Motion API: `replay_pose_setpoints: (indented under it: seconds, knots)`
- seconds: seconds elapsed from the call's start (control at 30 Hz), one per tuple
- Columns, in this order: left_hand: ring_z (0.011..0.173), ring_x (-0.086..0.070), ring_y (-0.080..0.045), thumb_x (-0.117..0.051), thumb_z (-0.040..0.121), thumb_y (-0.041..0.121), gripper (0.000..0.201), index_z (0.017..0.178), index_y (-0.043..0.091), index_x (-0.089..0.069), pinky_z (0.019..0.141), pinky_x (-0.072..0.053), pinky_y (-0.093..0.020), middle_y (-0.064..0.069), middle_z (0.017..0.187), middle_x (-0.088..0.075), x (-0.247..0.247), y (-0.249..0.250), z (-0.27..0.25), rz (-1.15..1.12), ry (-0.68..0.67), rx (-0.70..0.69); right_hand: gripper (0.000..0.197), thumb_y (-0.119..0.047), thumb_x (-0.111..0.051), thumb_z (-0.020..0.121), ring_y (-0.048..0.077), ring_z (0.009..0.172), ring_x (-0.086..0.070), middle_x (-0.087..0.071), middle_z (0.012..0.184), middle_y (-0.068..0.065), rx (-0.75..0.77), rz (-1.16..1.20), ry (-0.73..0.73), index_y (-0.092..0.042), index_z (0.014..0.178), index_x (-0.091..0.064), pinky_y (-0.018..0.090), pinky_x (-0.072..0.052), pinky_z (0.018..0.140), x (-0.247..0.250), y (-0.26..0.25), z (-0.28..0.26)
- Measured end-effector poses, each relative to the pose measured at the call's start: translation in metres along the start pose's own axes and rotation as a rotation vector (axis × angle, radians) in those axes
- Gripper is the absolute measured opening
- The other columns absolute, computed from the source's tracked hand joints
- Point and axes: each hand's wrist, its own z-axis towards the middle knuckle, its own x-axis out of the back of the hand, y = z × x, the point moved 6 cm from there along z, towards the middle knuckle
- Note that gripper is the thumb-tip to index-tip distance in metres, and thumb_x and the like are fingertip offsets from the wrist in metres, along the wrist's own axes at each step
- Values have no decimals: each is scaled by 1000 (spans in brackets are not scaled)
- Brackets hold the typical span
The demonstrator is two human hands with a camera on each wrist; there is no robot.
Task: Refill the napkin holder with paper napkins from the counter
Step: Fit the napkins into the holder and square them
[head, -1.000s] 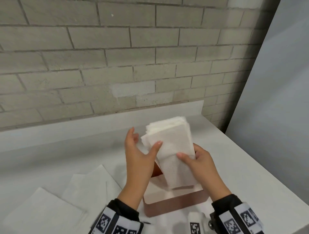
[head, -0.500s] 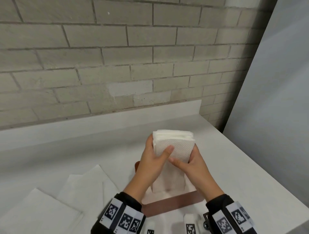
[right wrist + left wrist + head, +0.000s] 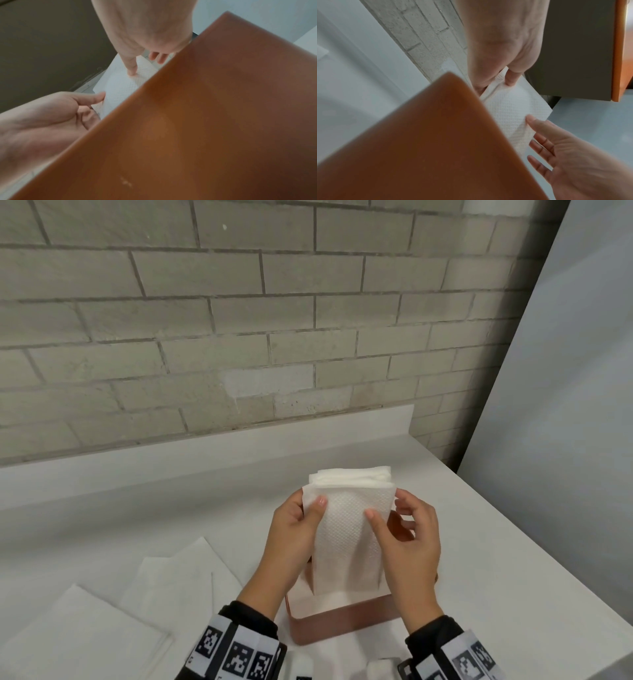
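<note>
Stack of embossed white paper napkins point(image 3: 346, 529) stands upright in copper-brown napkin holder point(image 3: 342, 623) near worktop point(image 3: 496, 559) right edge. Left hand point(image 3: 294, 537) pinches stack's left edge; right hand point(image 3: 407, 542), fingers loose, thumb pressing front sheet. Risk: soft sheets buckling or fanning if pushed unevenly. Spare napkins point(image 3: 102, 621) lie flat near front-left.

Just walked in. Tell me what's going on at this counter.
A person is refilling a brown napkin holder on a white counter. A stack of white napkins stands upright in the holder. The left hand grips the stack's left edge with the thumb across its front; the right hand touches the front with its thumb, fingers loose beside the right edge. More loose napkins lie flat on the counter to the left.
</note>
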Motion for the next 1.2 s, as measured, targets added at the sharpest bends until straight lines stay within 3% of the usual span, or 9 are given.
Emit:
replay_pose_setpoints:
  seconds: [0.17,0.3,0.43,0.57,0.7,0.87,1.03,1.13,1.2]
  knots:
    - [96,-70,-21,-52,95,18,21,107,16,-68,85,-55,-35,-4,101,-74,-3,1,-5,-148,-47,31,50,-21,-79,75,-7,95,-51,-50,105,-15,20,-12,54,-48,107,-52,2,-43,77,3,-7,-3]
    - [96,-70,-26,-54,91,21,22,106,16,-69,82,-56,-38,-10,103,-73,-2,-2,-7,-265,-86,77,49,-21,-80,73,-6,93,-57,-56,106,-17,-60,46,-90,-47,105,-54,6,-47,73,-8,-3,-4]
    - [95,-70,-28,-54,85,33,31,105,16,-70,82,-56,-41,-12,104,-73,-1,-6,-12,-332,-117,116,49,-25,-82,71,5,97,-62,-62,110,-9,-161,95,-184,-37,111,-58,16,-52,73,-11,5,-3]
    - [91,-70,-25,-50,86,32,33,104,11,-69,80,-55,-39,-14,103,-73,0,-9,-13,-434,-110,151,49,-24,-83,68,4,92,-64,-65,106,-10,-179,114,-202,-27,110,-59,10,-51,70,-12,3,-1]
    - [90,-69,-26,-51,84,32,36,103,9,-69,84,-51,-44,-15,102,-72,0,-11,-14,-492,-100,180,44,-22,-84,66,0,90,-65,-67,101,-13,-186,148,-211,-30,101,-58,14,-53,71,-11,4,-1]
    - [100,-64,-30,-52,84,27,37,109,5,-67,94,-46,-46,-18,108,-68,2,-18,-14,-575,-63,235,46,-22,-84,65,0,90,-66,-69,101,-13,-224,149,-261,-33,103,-60,18,-55,71,-13,7,1]
    - [94,-67,-24,-55,81,29,38,111,7,-66,86,-52,-38,-15,105,-71,-2,-17,-15,-491,-96,194,35,-19,-85,65,1,84,-66,-70,90,-15,-210,149,-221,-30,90,-62,16,-54,66,-10,8,-1]
    - [93,-70,-25,-65,71,25,36,105,12,-69,80,-55,-35,-12,102,-73,-8,-14,-19,-395,-123,142,35,-17,-85,64,3,85,-65,-69,94,-10,-179,153,-164,-29,88,-61,16,-53,69,-8,8,-2]
    - [92,-71,-26,-67,75,18,26,100,15,-71,78,-55,-36,-11,99,-75,-7,-13,-18,-333,-83,108,35,-15,-85,64,2,86,-62,-64,97,-10,-132,136,-139,-27,86,-61,15,-51,72,-7,6,-2]
